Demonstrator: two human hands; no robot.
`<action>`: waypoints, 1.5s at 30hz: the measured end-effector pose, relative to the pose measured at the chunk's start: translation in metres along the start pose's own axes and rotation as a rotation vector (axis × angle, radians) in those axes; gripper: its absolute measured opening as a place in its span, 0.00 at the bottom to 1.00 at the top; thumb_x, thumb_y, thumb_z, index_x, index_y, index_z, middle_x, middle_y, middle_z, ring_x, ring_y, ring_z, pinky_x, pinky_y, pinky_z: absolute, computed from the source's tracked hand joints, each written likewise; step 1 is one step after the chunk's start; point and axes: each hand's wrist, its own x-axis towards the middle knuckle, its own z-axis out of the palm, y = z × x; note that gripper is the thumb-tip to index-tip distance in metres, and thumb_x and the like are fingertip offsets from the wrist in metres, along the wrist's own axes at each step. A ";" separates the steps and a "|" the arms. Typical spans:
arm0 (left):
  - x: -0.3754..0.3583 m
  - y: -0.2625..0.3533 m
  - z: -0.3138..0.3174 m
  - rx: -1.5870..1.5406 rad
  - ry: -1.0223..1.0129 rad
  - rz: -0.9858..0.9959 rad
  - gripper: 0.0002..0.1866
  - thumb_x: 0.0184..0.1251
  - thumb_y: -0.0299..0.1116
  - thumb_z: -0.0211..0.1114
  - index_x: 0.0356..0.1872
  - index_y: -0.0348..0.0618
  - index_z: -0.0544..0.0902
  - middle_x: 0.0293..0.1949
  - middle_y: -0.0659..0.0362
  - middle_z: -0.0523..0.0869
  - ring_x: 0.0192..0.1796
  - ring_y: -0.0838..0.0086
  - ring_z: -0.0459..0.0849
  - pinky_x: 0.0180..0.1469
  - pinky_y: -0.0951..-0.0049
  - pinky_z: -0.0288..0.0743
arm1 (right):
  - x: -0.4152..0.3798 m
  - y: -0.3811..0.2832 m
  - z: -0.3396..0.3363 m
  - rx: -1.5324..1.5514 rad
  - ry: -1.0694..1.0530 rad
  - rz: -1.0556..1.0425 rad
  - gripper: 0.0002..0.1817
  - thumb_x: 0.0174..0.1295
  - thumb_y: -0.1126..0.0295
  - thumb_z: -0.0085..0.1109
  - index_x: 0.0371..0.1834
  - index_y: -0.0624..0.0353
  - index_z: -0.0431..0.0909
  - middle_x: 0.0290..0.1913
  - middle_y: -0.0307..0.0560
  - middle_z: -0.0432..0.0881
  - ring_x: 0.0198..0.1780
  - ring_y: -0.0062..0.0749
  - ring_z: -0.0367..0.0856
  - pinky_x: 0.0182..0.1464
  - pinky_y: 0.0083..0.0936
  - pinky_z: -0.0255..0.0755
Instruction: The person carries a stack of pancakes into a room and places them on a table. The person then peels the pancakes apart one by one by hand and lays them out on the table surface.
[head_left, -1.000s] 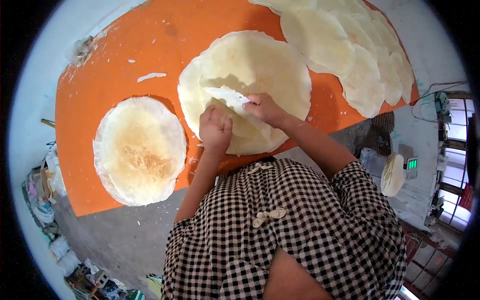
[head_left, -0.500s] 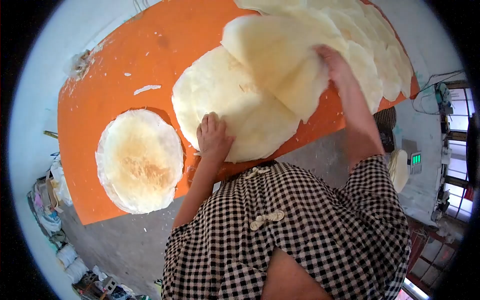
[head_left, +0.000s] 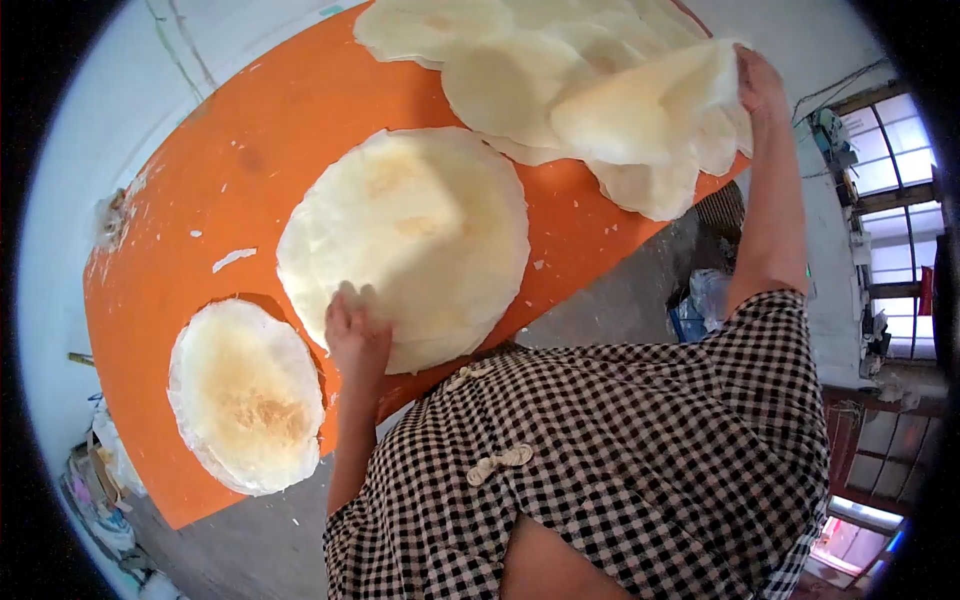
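A second before, both hands were picking at the edge of the top sheet on the middle stack point(head_left: 405, 240). Now that sheet had come free. The right hand point(head_left: 758, 85) had carried it up and far out to the right, with its fingers pinched shut on one edge. The thin round sheet point(head_left: 640, 115) hung in the air, bent and floppy, just over the spread-out row of sheets point(head_left: 480, 40) at the far end of the orange table point(head_left: 200, 220). It had not been laid flat yet. The left hand point(head_left: 355, 335) had stayed on the near edge of the middle stack, fingers flat and open, pressing it down so the pile kept still. The browned stack point(head_left: 245, 395) at the left lay apart and was not touched. So the peeling looked done for this one sheet, and I think it only needed to be set down with the others.
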 end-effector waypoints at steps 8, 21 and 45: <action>-0.019 -0.012 -0.014 -0.561 0.052 -0.668 0.18 0.55 0.35 0.65 0.42 0.33 0.74 0.41 0.53 0.76 0.41 0.69 0.75 0.43 0.71 0.70 | -0.009 -0.033 0.035 -1.106 -0.362 -0.452 0.07 0.60 0.66 0.50 0.32 0.56 0.72 0.26 0.36 0.72 0.30 0.18 0.69 0.34 0.18 0.66; -0.012 0.010 -0.004 -1.343 0.036 -1.127 0.17 0.57 0.34 0.61 0.42 0.36 0.67 0.30 0.57 0.76 0.26 0.76 0.77 0.21 0.80 0.71 | -0.230 0.204 0.110 -1.404 -0.713 -0.317 0.09 0.51 0.67 0.52 0.34 0.57 0.71 0.38 0.50 0.76 0.41 0.47 0.76 0.40 0.38 0.71; -0.020 0.020 0.019 -1.180 0.094 -0.847 0.05 0.59 0.28 0.56 0.33 0.38 0.72 0.24 0.64 0.74 0.21 0.85 0.68 0.22 0.84 0.63 | -0.277 0.181 0.215 -0.924 -0.696 -0.502 0.04 0.48 0.70 0.49 0.25 0.57 0.70 0.27 0.50 0.75 0.31 0.48 0.75 0.33 0.40 0.70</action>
